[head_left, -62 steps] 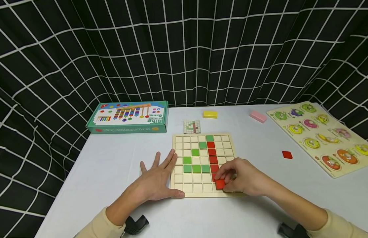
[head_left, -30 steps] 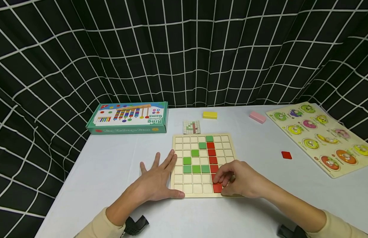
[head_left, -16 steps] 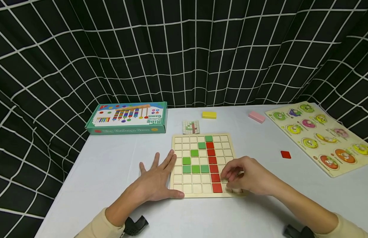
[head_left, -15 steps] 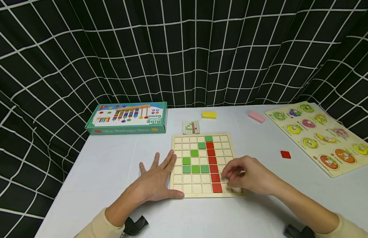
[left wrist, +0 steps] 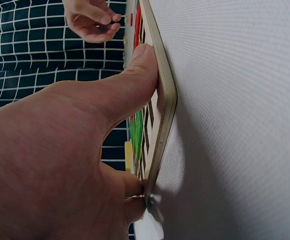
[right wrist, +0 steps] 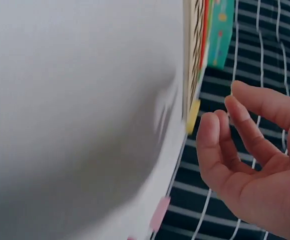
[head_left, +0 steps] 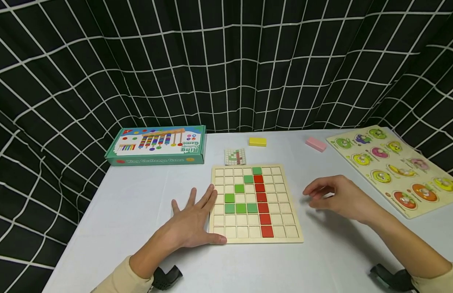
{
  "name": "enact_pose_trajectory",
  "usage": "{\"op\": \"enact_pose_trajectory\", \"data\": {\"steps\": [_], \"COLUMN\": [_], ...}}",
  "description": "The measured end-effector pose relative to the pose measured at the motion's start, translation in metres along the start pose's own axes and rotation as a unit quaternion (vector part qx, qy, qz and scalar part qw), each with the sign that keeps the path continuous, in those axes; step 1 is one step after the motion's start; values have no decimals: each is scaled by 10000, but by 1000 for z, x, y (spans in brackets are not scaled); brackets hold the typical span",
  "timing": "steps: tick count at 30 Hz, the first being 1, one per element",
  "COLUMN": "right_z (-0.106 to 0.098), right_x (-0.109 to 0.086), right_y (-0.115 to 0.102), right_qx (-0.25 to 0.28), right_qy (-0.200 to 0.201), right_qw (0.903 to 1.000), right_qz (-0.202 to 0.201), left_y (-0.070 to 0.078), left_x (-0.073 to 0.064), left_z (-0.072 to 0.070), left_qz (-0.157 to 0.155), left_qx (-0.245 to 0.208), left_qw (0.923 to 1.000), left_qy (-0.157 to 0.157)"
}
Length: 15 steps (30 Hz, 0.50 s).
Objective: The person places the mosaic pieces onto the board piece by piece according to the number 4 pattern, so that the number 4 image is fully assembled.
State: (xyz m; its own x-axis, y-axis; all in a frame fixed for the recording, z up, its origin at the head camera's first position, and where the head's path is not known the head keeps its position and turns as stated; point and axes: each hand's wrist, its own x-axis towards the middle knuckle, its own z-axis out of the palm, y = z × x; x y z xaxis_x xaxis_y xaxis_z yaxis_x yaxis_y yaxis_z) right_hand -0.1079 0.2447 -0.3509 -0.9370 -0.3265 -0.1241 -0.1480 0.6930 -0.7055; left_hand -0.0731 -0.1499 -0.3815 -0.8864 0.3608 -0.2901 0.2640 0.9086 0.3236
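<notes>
A wooden grid board (head_left: 299, 235) lies on the table, with a column of red square tiles (head_left: 263, 207) and a stepped line of green tiles (head_left: 240, 208) set in its cells. My left hand (head_left: 190, 224) is spread flat at its left side. In the left wrist view, that thumb (left wrist: 142, 62) rests on the board's corner. Right of the board, my right hand (head_left: 340, 197) hovers over the cloth, its fingers bent loosely and nothing between them, as the right wrist view confirms. The loose red tile's spot is hidden behind this hand in the head view.
Behind the board lies a small pattern card (head_left: 235, 156). A yellow block (head_left: 257, 141) and a pink block (head_left: 316, 144) stand near the back edge. At back left is a green game box (head_left: 157, 146); at right, a fruit puzzle board (head_left: 395, 171). A black gridded curtain (head_left: 234, 61) surrounds the table.
My right hand pressed a red tile into the column's lowest cell, let go, and moved right and away from the board, over the loose tile's place. My left hand stayed put.
</notes>
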Motion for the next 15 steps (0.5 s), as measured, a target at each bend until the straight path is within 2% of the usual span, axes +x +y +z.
{"op": "enact_pose_trajectory", "data": {"steps": [5,9,15], "right_z": [-16,-26,-38], "right_x": [0,1,-1], "right_y": [20,33,51], "right_qx": [-191,-328,-272], "right_qy": [148,206,240], "right_qw": [9995,9979,9957], "right_qz": [188,528,855], "left_y": [0,-1,0], "left_x": [0,-1,-1], "left_z": [0,1,1], "left_qz": [7,1,0], "left_qx": [0,-14,4], "left_qw": [10000,10000,10000], "left_qy": [20,42,41]}}
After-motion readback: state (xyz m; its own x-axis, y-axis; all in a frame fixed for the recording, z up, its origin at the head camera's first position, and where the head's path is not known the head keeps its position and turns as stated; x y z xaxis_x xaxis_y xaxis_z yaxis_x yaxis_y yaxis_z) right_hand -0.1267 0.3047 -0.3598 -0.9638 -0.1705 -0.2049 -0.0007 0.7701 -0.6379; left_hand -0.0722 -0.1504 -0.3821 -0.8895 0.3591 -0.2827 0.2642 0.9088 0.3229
